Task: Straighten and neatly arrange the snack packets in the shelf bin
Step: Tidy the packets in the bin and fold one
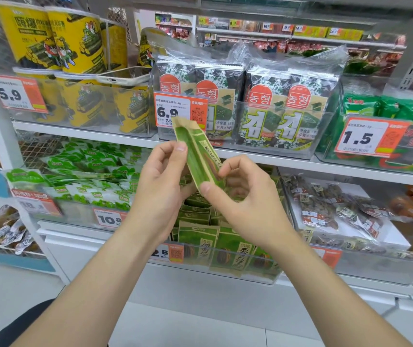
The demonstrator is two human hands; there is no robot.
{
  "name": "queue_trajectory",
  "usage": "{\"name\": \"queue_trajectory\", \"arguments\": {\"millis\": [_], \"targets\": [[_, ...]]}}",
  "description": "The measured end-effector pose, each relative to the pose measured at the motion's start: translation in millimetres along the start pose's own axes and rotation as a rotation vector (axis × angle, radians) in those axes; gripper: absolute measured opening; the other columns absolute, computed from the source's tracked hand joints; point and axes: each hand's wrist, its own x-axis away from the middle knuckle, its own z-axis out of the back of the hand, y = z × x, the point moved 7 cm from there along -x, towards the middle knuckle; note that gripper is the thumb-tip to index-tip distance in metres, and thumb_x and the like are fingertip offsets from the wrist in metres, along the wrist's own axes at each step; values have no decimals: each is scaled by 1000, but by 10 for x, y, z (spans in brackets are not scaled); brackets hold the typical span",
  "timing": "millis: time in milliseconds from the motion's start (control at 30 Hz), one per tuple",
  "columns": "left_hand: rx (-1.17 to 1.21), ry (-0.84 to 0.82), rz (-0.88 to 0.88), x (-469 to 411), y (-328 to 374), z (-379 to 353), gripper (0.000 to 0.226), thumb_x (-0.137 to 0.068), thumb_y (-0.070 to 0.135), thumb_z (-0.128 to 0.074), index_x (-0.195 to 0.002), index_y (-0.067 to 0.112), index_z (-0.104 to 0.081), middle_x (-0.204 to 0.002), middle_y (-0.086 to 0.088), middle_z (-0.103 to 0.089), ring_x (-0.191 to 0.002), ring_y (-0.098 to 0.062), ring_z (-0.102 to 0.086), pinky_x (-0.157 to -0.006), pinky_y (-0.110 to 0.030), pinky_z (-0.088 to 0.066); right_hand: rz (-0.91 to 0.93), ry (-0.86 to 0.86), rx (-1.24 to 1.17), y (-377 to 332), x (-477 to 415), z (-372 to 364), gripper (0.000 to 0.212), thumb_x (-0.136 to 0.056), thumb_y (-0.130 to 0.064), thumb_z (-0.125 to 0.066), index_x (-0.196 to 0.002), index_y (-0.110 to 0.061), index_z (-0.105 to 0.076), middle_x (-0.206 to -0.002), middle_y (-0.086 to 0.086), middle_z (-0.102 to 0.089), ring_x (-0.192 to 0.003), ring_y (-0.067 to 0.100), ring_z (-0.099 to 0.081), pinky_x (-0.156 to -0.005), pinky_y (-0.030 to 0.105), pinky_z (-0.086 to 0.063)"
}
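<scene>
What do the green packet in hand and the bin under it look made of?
Green-and-tan snack packet: seemingly matte kraft-like paper, crisp folded edges; lining unseen. Clear shelf bin: likely rigid glossy plastic, packets showing through its front wall.

- The packet (198,156) is above the shelf bin (273,274) (pinched by left hand (160,186) and right hand (248,204)).
- More packets (198,236) stand in the bin.
- Seaweed packs (270,106) sit one shelf above the bin.

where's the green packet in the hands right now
Head view, centre frame: the green packet is pinched between the left hand and right hand, held above the shelf bin on the lower shelf, its top overlapping the 6.9 price tag.
</scene>
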Motion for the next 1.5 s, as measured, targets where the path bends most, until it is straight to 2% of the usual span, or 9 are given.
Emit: {"name": "queue_trajectory", "arguments": {"millis": [167,333,500,667,867,1167,1267,1400,1500], "targets": [[-153,-249,97,105,-118,-122,52,-92,33,-78,-128,11,-48,-130,-9,-73,-118,-24,-71,-99,-52,-60,75,48,-130,-62,-14,89,20,-99,-34,-73,-94,-17,-65,-84,2,-75,-76,19,-71,-66,37,-57],[-254,-225,36,101,-81,-39,60,-83,6,-88,-128,15,-49,-126,-9,-74,-103,-36,-77,-99,-61,-59,18,135,-114,-2,-40,265,12,-96,-26,-79,-88,-17,-83,-77,0,-80,-74,30,-76,-72,51,-62],[-335,-209,-4,120,-114,-37,68,-75,29,-95,-123,24,-48,-124,-5,-74,-103,-38,-76,-90,-53,-63,-29,70,-173,19,-21,192,9,-93,-21,-83,-86,-15,-85,-76,5,-80,-71,30,-78,-70,48,-65],[-288,-232,41,108,-108,-42,57,-82,13,-86,-126,15,-49,-123,-10,-75,-100,-39,-78,-88,-55,-64,-61,11,-221,3,-30,190,8,-92,-15,-81,-87,-9,-83,-74,15,-78,-68,37,-76,-64,45,-66],[-147,-288,136,115,-114,-69,53,-83,10,-79,-130,11,-54,-121,-20,-76,-110,-46,-73,-91,-60,-61,-110,51,-375,6,-16,245,9,-92,-11,-79,-91,-2,-80,-74,16,-77,-59,20,-69,-53,27,-56],[-177,-498,163,160,-178,-116,67,-90,-3,-72,-145,27,-47,-135,-13,-68,-111,-35,-71,-103,-51,-57,-147,-31,-368,30,11,174,27,-94,-9,-78,-112,-6,-59,-76,26,-74,-60,35,-71,-59,44,-63],[-303,-502,83,177,-191,-121,65,-93,-5,-76,-145,22,-49,-134,-9,-67,-121,-32,-69,-102,-55,-57,-78,-108,-336,-26,49,52,11,-98,-14,-75,-106,-10,-68,-77,20,-77,-70,38,-76,-67,56,-66],[-458,-496,31,160,-115,-108,37,-108,13,-57,-143,24,-59,-128,-3,-72,-115,-27,-73,-86,-52,-64,22,284,-97,-24,35,306,17,-89,-32,-86,-83,-20,-76,-61,2,-72,-56,29,-71,-59,53,-62],[-557,-505,-1,176,-68,-132,37,-111,13,-50,-143,28,-60,-124,0,-76,-107,-28,-76,-80,-58,-62,35,506,84,15,1,597,35,-83,-48,-88,-102,-30,-66,-73,-10,-58,-66,13,-58,-69,40,-53]]}}
